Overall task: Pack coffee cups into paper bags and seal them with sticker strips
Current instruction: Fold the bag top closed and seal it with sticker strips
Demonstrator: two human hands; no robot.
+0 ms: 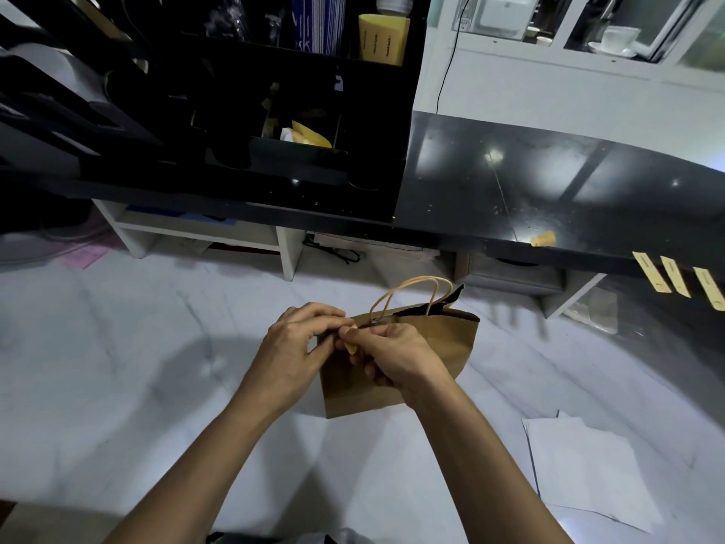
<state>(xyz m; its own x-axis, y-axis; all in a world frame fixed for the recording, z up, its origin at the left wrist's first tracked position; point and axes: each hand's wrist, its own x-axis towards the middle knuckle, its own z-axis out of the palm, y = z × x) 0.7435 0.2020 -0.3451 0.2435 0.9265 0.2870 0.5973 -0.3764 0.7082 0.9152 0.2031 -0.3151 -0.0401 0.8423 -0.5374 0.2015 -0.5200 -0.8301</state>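
Both forearms reach forward and meet at the top edge of a brown paper bag (pixel 439 347) held above the pale marble floor (pixel 117 367). The left hand (pixel 292 347) and right hand (pixel 392 357) pinch one sticker strip (pixel 349 339) against it. More strips (pixel 674 282) hang off the black counter (pixel 549 182).
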